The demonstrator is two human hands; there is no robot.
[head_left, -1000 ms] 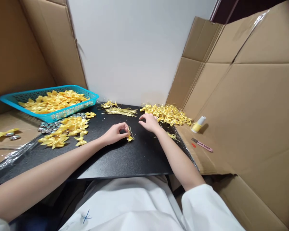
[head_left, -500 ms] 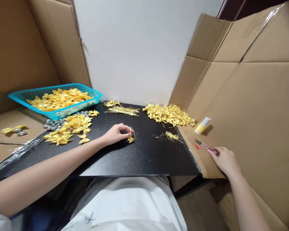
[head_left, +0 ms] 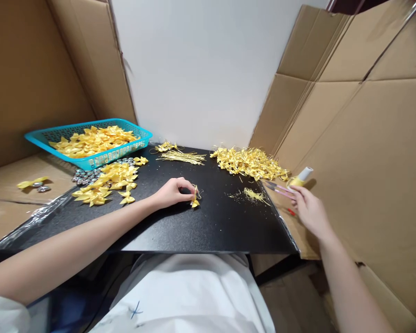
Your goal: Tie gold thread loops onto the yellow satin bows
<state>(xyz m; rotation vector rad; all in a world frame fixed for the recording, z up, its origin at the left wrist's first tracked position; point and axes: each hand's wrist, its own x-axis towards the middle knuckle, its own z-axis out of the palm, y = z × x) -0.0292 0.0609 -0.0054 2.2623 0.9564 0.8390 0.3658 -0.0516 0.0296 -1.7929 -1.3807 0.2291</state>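
Observation:
My left hand pinches a small yellow ribbon bow with a thin cord loop over the middle of the black table. At the right, my right hand is closed on pink-handled thread snips, whose blades point left above the table's edge. Just behind the snips stands a spool of yellow thread, partly hidden by the hand. Between the hands lies a tangle of yellow cord scraps. A bundle of cut golden cords rests at the back.
A turquoise basket of yellow bows stands at the left. In front of it are loose bows and silvery beads. Finished-looking corded bows are heaped at the back right. Cardboard walls flank the table. A small red piece lies on cardboard.
My right hand has lifted the snips off the cardboard and moved them up and left. My left hand still pinches the bow. The view has shifted slightly.

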